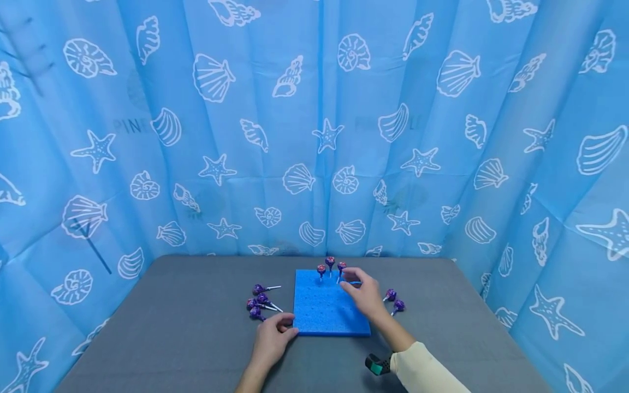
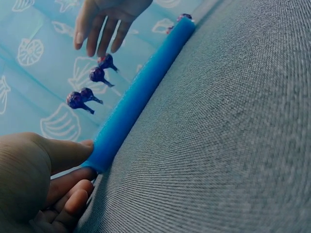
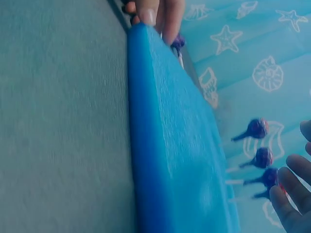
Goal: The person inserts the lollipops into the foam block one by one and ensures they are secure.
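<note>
A blue foam board (image 1: 331, 311) lies flat on the table, with several purple-wrapped lollipops (image 1: 330, 262) standing upright along its far edge. My left hand (image 1: 272, 335) pinches the board's near left corner, thumb on top and fingers at the side and beneath. Above the far right part of the board, my right hand (image 1: 365, 295) has its fingers loosely spread beside the rightmost standing lollipops. In the right wrist view its fingertips (image 3: 282, 199) are right by the heads of the lower lollipops (image 3: 269, 177). The left wrist view shows those fingers (image 2: 109, 36) extended downward, gripping nothing.
Several loose lollipops (image 1: 257, 300) lie on the grey table (image 1: 196, 327) left of the board. Two more lollipops (image 1: 399, 306) lie to the right, near my right forearm. A dark strapped device (image 1: 377, 364) sits at my right wrist. A blue shell-print curtain (image 1: 324, 207) hangs behind the table.
</note>
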Available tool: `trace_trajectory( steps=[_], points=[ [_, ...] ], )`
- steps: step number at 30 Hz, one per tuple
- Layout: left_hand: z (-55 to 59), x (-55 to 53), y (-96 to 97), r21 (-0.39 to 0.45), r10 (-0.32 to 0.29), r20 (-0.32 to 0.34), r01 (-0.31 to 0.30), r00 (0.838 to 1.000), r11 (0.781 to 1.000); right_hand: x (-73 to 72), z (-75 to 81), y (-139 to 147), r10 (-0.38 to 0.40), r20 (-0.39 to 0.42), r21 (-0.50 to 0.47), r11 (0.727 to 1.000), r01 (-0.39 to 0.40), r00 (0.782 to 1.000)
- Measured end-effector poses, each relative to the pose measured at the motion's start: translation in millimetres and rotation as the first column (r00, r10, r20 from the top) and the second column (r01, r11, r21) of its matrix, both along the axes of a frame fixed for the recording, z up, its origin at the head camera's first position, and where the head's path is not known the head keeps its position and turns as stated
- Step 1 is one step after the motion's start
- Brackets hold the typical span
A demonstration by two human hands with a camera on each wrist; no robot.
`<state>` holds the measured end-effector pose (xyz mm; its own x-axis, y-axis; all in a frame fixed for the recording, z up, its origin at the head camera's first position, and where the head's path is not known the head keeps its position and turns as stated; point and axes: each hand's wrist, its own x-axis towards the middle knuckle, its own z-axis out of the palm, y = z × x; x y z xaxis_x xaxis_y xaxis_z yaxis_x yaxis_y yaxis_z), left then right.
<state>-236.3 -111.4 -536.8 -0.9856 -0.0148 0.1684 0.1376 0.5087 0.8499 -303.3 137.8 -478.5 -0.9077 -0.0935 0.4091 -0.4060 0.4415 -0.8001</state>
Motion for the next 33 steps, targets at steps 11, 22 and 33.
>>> trace_trajectory(
  steps=[11,22,33],
  points=[
    [0.7,0.6,0.6,0.005,-0.016,0.001,0.016,1.0,1.0,-3.9,-6.7,38.5,-0.105,0.005,0.14,0.985,0.104,0.994],
    [-1.8,-0.7,-2.3,0.009,-0.004,0.004,0.004,1.0,1.0,-11.8,-12.8,67.0,-0.13,-0.018,0.268,0.955,0.13,0.991],
    [-0.1,0.3,-0.4,0.012,0.003,0.003,-0.003,1.0,1.0,-18.5,-20.9,87.8,-0.162,0.045,0.346,0.928,0.137,0.986]
  ],
)
